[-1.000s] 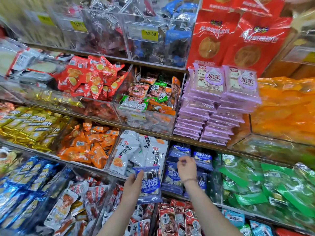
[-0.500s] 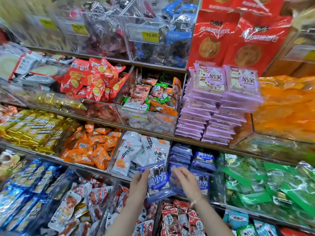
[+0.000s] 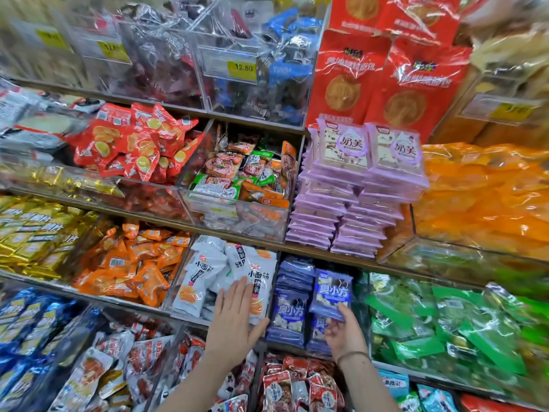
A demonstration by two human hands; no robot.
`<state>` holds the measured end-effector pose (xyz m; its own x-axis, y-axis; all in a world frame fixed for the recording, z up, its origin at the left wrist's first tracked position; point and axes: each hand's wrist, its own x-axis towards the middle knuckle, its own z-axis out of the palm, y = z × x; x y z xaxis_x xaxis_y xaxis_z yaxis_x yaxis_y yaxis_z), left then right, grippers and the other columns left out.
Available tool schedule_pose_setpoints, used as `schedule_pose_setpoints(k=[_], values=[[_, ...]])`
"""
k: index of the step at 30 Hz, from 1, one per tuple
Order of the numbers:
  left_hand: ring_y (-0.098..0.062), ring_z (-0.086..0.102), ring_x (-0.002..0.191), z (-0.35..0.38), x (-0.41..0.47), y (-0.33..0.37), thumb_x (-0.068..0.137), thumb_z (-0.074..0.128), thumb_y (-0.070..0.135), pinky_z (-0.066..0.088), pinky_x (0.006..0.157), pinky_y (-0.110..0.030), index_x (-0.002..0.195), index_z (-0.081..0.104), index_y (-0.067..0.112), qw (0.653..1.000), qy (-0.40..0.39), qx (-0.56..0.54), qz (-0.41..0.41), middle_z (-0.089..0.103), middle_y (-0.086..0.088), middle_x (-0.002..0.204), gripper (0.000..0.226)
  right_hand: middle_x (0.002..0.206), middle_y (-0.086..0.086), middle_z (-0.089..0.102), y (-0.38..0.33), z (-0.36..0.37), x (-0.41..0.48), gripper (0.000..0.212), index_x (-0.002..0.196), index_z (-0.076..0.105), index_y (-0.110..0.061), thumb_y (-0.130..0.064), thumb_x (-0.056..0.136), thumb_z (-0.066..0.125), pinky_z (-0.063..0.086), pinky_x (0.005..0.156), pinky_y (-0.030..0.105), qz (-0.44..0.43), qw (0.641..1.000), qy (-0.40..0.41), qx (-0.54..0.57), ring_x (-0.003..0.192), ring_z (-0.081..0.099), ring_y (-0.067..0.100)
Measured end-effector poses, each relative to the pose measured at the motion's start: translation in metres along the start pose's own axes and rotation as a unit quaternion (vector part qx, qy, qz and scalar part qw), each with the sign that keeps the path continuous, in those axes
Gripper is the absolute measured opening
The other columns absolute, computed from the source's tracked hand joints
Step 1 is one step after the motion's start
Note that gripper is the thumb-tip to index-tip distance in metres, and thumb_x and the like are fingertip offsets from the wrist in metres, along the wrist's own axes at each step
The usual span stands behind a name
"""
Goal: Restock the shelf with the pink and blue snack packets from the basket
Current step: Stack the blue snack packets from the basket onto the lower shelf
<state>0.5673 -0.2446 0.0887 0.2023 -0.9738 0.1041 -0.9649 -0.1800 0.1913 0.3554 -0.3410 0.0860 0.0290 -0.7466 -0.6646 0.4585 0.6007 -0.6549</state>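
Head view
Left hand (image 3: 234, 319): opened flat, fingers straight, held in front of the white packets (image 3: 205, 269).
Right hand (image 3: 344, 337): a blue snack packet (image 3: 332, 292) is pinched by its lower edge.
Blue snack packet: held upright over the blue stack (image 3: 289, 310).
Pink packets (image 3: 350, 203): stacked on the shelf (image 3: 267, 243) directly above.

Tiered shelves (image 3: 142, 216) with brown board edges fill the view, seen from above at a slant. Clear plastic bins (image 3: 237, 218) are set side by side on each tier, parted by clear walls. A yellow price label (image 3: 242, 67) reading 12.80 is fixed to an upper bin. Red packets (image 3: 133, 144), orange packets (image 3: 127, 263), gold packets (image 3: 29, 233) and green packets (image 3: 445, 322) are heaped in the bins. Bright, even light is reflected off the wrappers.
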Motion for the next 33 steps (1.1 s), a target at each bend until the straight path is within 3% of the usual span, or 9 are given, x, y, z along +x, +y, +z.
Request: schedule_pose_setpoints(k=[4,8,11,13,15,17,22,26,33], values=[[-0.028,0.042,0.134,0.005,0.001,-0.004,0.091,0.029,0.063,0.01,0.113,-0.039,0.14,0.045,0.005,0.999,-0.032,0.006,0.004,0.042,-0.011,0.147,0.077,0.086,0.002,0.055,-0.025,0.022,0.019,0.027,0.117,0.055,-0.011,-0.02,0.092,0.058,0.049,0.043,0.014,-0.005,0.996,0.022,0.085,0.072,0.053,0.01],[-0.026,0.04,0.136,0.01,0.001,-0.007,0.092,0.03,0.063,0.01,0.114,-0.039,0.142,0.042,0.006,1.0,-0.025,0.004,0.004,0.04,-0.009,0.149,0.076,0.139,0.009,0.047,-0.024,0.029,0.026,0.042,0.135,0.044,-0.002,-0.014,0.095,0.052,0.039,0.105,0.021,-0.029,0.977,0.054,0.206,0.128,0.046,0.017],[-0.027,0.036,0.138,0.015,0.002,-0.008,0.092,0.029,0.063,0.012,0.113,-0.04,0.143,0.041,0.007,1.0,-0.016,0.01,0.009,0.036,-0.009,0.151,0.076,0.135,0.017,0.049,-0.01,0.023,0.017,0.021,0.114,0.056,-0.005,-0.008,0.095,0.05,0.034,0.111,0.029,-0.076,0.993,0.064,0.068,0.124,0.05,0.026],[-0.027,0.035,0.139,0.018,0.002,-0.009,0.092,0.029,0.063,0.014,0.112,-0.041,0.143,0.041,0.007,1.0,-0.015,0.012,0.009,0.036,-0.009,0.151,0.077,0.107,0.016,0.06,0.006,0.014,0.013,0.019,0.086,0.054,-0.016,0.002,0.091,0.052,0.044,0.1,0.032,-0.145,0.979,0.092,-0.112,0.095,0.06,0.027],[-0.027,0.035,0.138,0.02,0.003,-0.01,0.091,0.03,0.062,0.015,0.112,-0.041,0.143,0.041,0.007,1.0,-0.009,0.015,0.009,0.036,-0.009,0.151,0.077,0.083,0.005,0.059,0.013,0.004,0.012,0.024,0.077,0.052,-0.019,0.002,0.089,0.055,0.046,0.081,0.03,-0.224,0.921,0.086,-0.306,0.081,0.057,0.025],[-0.026,0.035,0.139,0.022,0.004,-0.01,0.09,0.032,0.062,0.018,0.111,-0.042,0.142,0.041,0.007,1.0,-0.001,0.017,0.011,0.036,-0.009,0.151,0.076,0.084,0.003,0.065,0.006,0.006,0.017,0.017,0.078,0.056,-0.02,-0.009,0.091,0.053,0.045,0.071,0.027,-0.235,0.793,0.015,-0.561,0.08,0.061,0.022],[-0.027,0.034,0.139,0.021,0.004,-0.009,0.09,0.03,0.062,0.017,0.112,-0.042,0.143,0.04,0.007,1.0,-0.002,0.012,0.009,0.036,-0.009,0.151,0.077,0.109,0.008,0.066,-0.04,0.036,0.046,0.027,0.109,0.063,-0.015,-0.016,0.094,0.041,0.052,0.083,0.03,-0.149,0.563,-0.05,-0.811,0.096,0.063,0.023],[-0.027,0.037,0.138,0.018,0.005,-0.009,0.091,0.029,0.062,0.013,0.113,-0.04,0.142,0.043,0.006,1.0,-0.004,0.007,0.013,0.038,-0.01,0.15,0.077,0.112,0.01,0.065,-0.062,0.051,0.067,0.034,0.123,0.057,-0.016,-0.017,0.093,0.041,0.049,0.08,0.03,-0.169,0.55,-0.037,-0.817,0.09,0.062,0.024],[-0.025,0.034,0.139,0.02,0.004,-0.01,0.091,0.031,0.062,0.014,0.114,-0.041,0.142,0.041,0.006,1.0,0.013,0.0,0.017,0.036,-0.01,0.151,0.077,0.11,0.009,0.06,-0.049,0.042,0.065,0.024,0.105,0.061,-0.014,-0.022,0.094,0.042,0.051,0.078,0.031,-0.192,0.501,-0.038,-0.843,0.092,0.061,0.025]])
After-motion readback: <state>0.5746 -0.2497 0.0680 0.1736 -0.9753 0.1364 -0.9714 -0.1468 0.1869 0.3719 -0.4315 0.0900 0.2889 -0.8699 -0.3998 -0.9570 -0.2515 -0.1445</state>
